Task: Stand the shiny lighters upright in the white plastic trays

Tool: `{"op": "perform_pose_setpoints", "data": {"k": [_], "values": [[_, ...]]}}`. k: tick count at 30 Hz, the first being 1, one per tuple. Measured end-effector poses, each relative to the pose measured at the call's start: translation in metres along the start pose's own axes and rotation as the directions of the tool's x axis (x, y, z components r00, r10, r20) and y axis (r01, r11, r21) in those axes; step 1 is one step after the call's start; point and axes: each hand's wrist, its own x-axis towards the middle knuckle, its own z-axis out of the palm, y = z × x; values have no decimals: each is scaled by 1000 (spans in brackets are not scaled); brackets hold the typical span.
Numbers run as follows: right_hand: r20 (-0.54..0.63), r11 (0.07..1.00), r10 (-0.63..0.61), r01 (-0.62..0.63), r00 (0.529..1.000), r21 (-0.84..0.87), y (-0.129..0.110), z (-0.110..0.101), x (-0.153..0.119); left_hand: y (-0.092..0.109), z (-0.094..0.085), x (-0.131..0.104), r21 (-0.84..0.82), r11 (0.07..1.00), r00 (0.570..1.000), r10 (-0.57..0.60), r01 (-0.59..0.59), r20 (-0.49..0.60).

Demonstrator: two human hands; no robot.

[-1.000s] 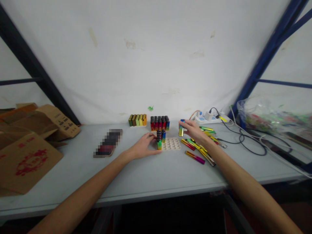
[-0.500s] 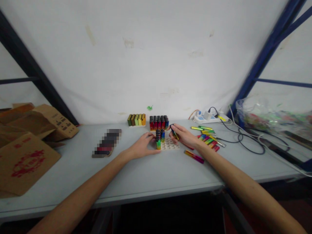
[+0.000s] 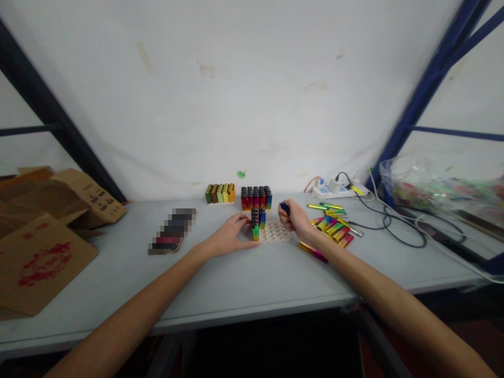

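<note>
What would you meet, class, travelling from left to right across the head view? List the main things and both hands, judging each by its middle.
Brown cardboard → pixelated item → left hand → pale holed tray → right hand → loose shiny coloured pieces → clear plastic bag.

On my left, brown cardboard packaging (image 3: 51, 257) printed in red sits on the pale grey tabletop (image 3: 275, 283). Between it and the middle lies a flat, dark object (image 3: 172, 231), pixelated. To my right, a white power strip (image 3: 325, 193) holds plugs, near looping cables (image 3: 411, 247) and clear plastic bags (image 3: 429, 181). Ahead of me, a scuffed white wall (image 3: 252, 100) bears a green mark (image 3: 241, 174).
</note>
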Motion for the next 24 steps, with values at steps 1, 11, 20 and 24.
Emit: {"op": "perform_pose_setpoints", "data": {"k": [1, 11, 20, 24], "values": [[9, 1000, 1, -1, 1000, 15, -1, -1, 0, 0, 0, 0, -3, 1000, 1000, 0, 0, -1], [151, 925, -272, 301, 950, -230, 2, -9, 2, 0, 1, -1, -25, 1000, 1000, -13, 13, 4], [208, 544, -438, 442, 874, -713, 3, -4, -2, 1, 1, 0, -29, 999, 999, -33, 33, 12], [249, 477, -418, 444, 874, -758, 6, -2, -3, 1, 2, 0, -24, 999, 999, -34, 34, 16]]}}
